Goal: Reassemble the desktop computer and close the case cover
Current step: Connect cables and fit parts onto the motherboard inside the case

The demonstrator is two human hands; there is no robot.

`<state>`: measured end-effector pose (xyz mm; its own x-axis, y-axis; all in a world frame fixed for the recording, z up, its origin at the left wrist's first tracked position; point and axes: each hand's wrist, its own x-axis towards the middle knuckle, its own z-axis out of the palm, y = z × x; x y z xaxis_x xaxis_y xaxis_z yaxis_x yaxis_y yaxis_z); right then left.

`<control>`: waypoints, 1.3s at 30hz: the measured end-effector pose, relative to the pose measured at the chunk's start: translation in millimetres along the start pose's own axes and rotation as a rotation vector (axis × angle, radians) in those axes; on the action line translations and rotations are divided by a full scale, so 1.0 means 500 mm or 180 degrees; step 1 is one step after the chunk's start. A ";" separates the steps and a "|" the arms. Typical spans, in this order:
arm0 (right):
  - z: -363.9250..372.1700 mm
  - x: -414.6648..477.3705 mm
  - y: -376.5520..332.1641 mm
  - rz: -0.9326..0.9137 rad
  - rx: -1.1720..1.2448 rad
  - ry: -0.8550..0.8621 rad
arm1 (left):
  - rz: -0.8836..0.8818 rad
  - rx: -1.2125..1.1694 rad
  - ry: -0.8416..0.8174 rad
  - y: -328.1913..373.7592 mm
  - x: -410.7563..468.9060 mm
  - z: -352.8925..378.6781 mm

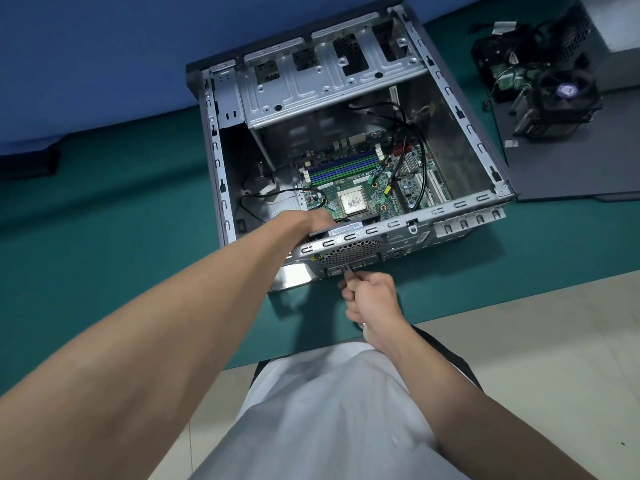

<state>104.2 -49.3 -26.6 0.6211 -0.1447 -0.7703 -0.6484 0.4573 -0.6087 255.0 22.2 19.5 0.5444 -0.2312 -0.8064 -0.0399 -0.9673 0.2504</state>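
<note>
**Rear-panel fastening, head view.** The open grey sheet-steel computer case [453, 109] lies on its side on the green table mat [104, 209], rear panel toward the person. On the floor of the case sits the green motherboard [346, 187], with a bare silver processor [352, 203] and loose black cables [412, 140].

The left hand [311, 219] reaches over the near rim of the case and rests on a flat black part with a white label [346, 227]. This part sits just inside the rear panel, behind the round perforated fan grille [349, 253]. The fingers drop out of sight behind the rim, so whether they close on the part cannot be told.

The right hand [372, 299], outside the case and below the grille, is clenched round a slim dark-shafted screwdriver [349, 271]. Its long axis runs from the fist up and away to the panel's lower edge, tip at or very near the metal.

The coming move probably depends on keeping that shaft square to the panel. Meanwhile the left hand, the nearer to the black part, would steady it from within.

Right of the case, well apart, lies the dark grey flat case cover [561, 168]. On it rests a black finned cooler with fan [561, 98]. Both appear not yet fitted.
</note>
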 end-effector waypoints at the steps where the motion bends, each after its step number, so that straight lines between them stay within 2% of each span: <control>1: -0.002 -0.001 -0.003 0.0065 0.0147 -0.0098 | -0.0001 0.0002 0.0014 0.000 0.000 0.000; 5: -0.012 0.003 -0.016 0.0265 0.0192 -0.0388 | 0.0009 -0.0071 -0.0026 -0.001 -0.002 0.002; 7: -0.018 0.000 -0.029 0.0282 -0.0291 -0.0422 | 0.0041 -0.0162 -0.0051 -0.001 -0.009 0.003; 11: -0.037 -0.039 -0.055 0.0017 -0.1807 -0.0203 | 0.0179 -0.0368 0.0056 -0.010 -0.021 0.003; 14: -0.066 -0.087 -0.099 -0.0219 -0.2142 -0.0178 | 0.0323 -0.0563 0.0270 -0.017 -0.029 -0.002; 16: -0.078 -0.124 -0.155 -0.0347 -0.2140 -0.0394 | 0.0480 -0.0413 0.0488 -0.024 -0.039 -0.016; 18: -0.075 -0.157 -0.220 -0.0528 -0.2134 -0.0793 | 0.0597 -0.0170 0.0913 -0.030 -0.061 -0.036; 20: -0.055 -0.176 -0.279 -0.0780 -0.2205 -0.1025 | 0.0808 0.0207 0.1601 -0.040 -0.091 -0.055; 23: -0.001 -0.169 -0.348 -0.1263 -0.2557 -0.1109 | 0.1134 0.1056 0.2891 -0.071 -0.129 -0.082; 26: 0.056 -0.105 -0.388 -0.1749 -0.3422 -0.0902 | 0.0948 0.1172 0.3778 -0.115 -0.137 -0.103; 27: 0.072 -0.074 -0.396 -0.1914 -0.3771 -0.0760 | 0.0713 0.1146 0.3787 -0.130 -0.137 -0.110; 30: 0.110 0.026 -0.413 -0.2307 -0.4790 -0.0434 | -0.0026 0.0835 0.3282 -0.164 -0.122 -0.114; 32: 0.127 0.090 -0.420 -0.2458 -0.5117 -0.0410 | -0.0378 0.0354 0.2970 -0.176 -0.105 -0.117; 34: 0.141 0.145 -0.428 -0.2614 -0.5309 -0.0360 | -0.0524 0.0336 0.2854 -0.175 -0.088 -0.118; 36: 0.155 0.192 -0.438 -0.2529 -0.5641 -0.0216 | -0.0570 0.0355 0.2785 -0.164 -0.076 -0.120; 39: 0.171 0.246 -0.438 -0.2036 -0.6037 -0.0295 | -0.0566 0.0073 0.2786 -0.150 -0.073 -0.126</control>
<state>360.1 -92.3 28.1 0.8843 0.1856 -0.4284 0.1193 -0.9769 -0.1771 290.9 110.0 63.5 0.9884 0.0756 -0.1320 0.0943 -0.9853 0.1422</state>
